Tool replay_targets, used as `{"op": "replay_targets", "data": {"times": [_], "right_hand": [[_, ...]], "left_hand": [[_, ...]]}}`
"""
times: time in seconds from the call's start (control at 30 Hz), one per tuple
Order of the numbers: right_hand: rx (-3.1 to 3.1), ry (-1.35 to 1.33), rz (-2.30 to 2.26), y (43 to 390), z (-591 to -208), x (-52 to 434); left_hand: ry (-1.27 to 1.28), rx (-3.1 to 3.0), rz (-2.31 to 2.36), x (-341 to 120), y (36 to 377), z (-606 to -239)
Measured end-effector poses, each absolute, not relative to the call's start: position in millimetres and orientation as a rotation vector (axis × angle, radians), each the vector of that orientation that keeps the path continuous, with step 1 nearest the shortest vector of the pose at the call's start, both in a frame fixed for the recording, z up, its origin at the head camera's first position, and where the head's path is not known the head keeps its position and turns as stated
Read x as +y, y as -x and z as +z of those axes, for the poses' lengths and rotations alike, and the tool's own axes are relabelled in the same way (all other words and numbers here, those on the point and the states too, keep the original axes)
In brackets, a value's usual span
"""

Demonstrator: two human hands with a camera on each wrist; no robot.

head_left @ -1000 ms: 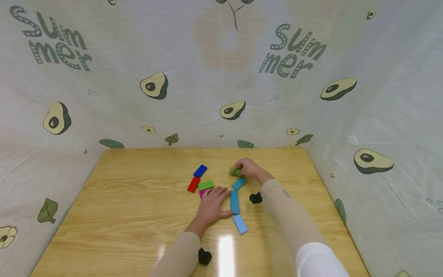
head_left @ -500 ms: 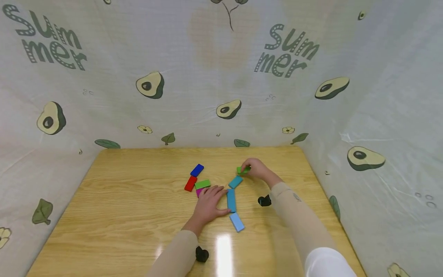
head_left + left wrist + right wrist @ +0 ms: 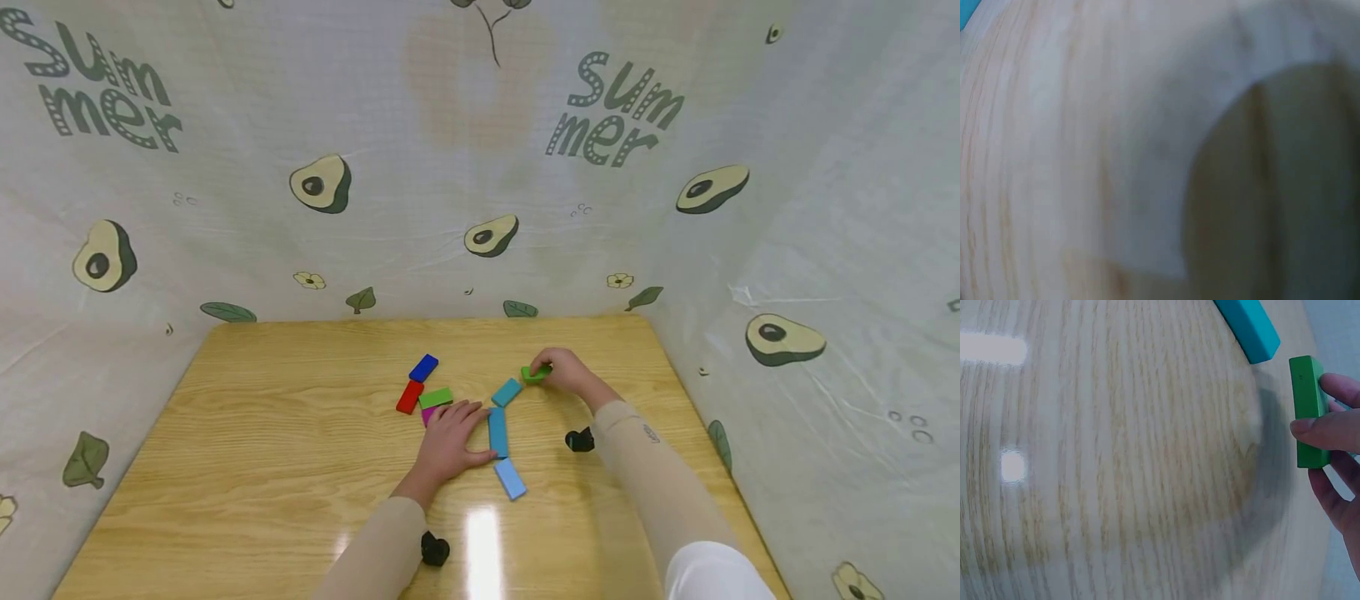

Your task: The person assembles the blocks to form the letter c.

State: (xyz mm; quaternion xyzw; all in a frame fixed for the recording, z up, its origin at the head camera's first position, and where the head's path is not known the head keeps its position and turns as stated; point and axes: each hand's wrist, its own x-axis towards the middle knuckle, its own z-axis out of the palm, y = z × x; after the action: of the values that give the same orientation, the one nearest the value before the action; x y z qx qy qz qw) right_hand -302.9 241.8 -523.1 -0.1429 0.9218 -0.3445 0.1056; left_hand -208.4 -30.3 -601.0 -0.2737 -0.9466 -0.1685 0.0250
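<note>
My right hand [image 3: 567, 372] pinches a green block [image 3: 533, 377] between thumb and fingers, just right of a teal block [image 3: 506, 392]. In the right wrist view the same green block [image 3: 1304, 387] is held lengthwise, with the end of the teal block [image 3: 1254, 331] close by. Spread flat, my left hand [image 3: 448, 442] has its fingertips and thumb at the left side of a longer blue block [image 3: 498, 433]. A light blue block [image 3: 511, 480] lies at that block's near end. Together the teal, blue and light blue blocks make a bent line.
Left of that line lie a second green block [image 3: 436, 398], a magenta block [image 3: 428, 414] partly hidden by my left hand, a red block [image 3: 409, 397] and a dark blue block [image 3: 423, 367]. A printed curtain [image 3: 405, 275] surrounds the wooden table [image 3: 285, 433].
My right hand has moved to the right with the green block, away from the teal block. The left hand stays beside the blue block. The head view has shifted slightly.
</note>
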Motion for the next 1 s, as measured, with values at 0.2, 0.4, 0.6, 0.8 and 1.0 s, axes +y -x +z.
{"op": "replay_targets", "data": {"times": [0.2, 0.4, 0.6, 0.8, 1.0], "right_hand": [[2.742, 0.396, -1.025, 301.6, -532.5, 242.3], [2.748, 0.354, -1.024, 300.2, -537.4, 240.1], [2.742, 0.338, -0.994, 299.4, -541.8, 239.7], [2.752, 0.338, -0.958, 300.5, -544.6, 238.1], [2.729, 0.301, -0.991, 301.0, -541.1, 235.3]], "left_hand": [[0.844, -2.928, -0.518, -31.4, 208.3, -601.4], [0.841, -2.922, -0.508, -31.5, 208.0, -600.2], [0.850, -2.917, -0.516, -31.4, 206.8, -598.7], [0.844, -2.926, -0.506, -31.6, 207.2, -598.0], [0.847, -2.930, -0.498, -31.6, 207.9, -597.8]]}}
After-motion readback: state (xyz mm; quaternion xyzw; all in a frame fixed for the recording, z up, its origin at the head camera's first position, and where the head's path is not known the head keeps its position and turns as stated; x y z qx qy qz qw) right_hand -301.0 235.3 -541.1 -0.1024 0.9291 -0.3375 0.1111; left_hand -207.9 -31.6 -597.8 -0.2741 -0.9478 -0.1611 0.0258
